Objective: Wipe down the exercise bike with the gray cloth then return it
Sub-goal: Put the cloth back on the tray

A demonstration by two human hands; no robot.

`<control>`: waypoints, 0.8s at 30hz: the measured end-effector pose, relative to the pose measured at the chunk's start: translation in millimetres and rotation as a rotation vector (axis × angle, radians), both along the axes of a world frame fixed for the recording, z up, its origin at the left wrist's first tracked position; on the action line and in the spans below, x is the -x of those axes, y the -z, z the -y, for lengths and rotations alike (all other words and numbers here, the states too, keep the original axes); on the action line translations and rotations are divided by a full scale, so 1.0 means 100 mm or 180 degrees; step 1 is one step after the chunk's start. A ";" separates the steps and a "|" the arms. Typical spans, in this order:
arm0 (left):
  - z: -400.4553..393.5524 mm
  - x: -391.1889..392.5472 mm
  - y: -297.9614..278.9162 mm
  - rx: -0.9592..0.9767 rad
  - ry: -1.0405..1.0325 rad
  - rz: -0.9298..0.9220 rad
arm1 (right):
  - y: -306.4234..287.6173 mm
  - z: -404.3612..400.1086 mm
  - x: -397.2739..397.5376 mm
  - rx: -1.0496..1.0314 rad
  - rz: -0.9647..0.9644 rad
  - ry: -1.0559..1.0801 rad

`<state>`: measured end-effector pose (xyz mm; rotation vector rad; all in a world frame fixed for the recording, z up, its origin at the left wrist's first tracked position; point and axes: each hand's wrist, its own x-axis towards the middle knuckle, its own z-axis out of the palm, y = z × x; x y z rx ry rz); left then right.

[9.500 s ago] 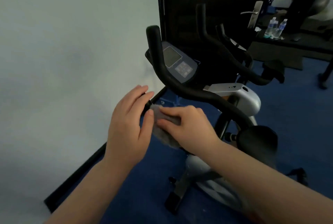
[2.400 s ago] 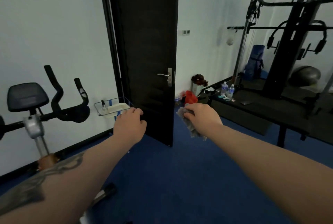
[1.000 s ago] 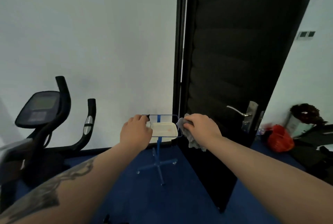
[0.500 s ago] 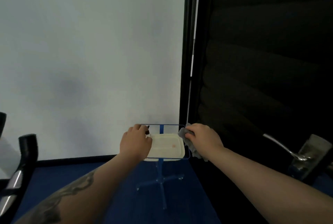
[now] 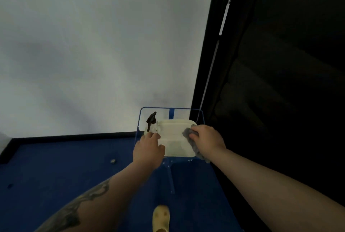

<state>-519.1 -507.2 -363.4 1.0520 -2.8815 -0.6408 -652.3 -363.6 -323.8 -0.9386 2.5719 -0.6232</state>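
Gray cloth [image 5: 188,133], soft crumpled fabric, gripped in right hand [image 5: 207,138] over the right side of the cream plastic tray [image 5: 175,142], loose tail trailing under the wrist past the tray's near right corner. Likely light and limp, no fixed shape; best held bunched in the fist, then simply let go over the tray. Left hand [image 5: 149,150] just left of the tray at the clear spray bottle with black trigger [image 5: 152,124]; fingers partly hidden, so holding or only touching cannot be told. Tray seated in a blue wire-frame stand [image 5: 170,109] ahead of both hands. No brand, label or readable writing anywhere.
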 end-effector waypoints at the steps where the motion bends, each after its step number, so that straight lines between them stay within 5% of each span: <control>1: 0.07 0.04 0.12 -0.0102 0.0027 0.0098 | 0.11 0.11 0.04 -0.0057 0.0155 0.0054; 13: 0.85 0.71 1.35 -0.0526 0.0288 0.0579 | 1.53 1.15 0.69 -0.0702 0.0590 0.0155; 24: 0.96 0.81 1.80 -0.0642 0.0328 0.0721 | 2.32 1.28 0.87 -0.1100 0.0650 0.0225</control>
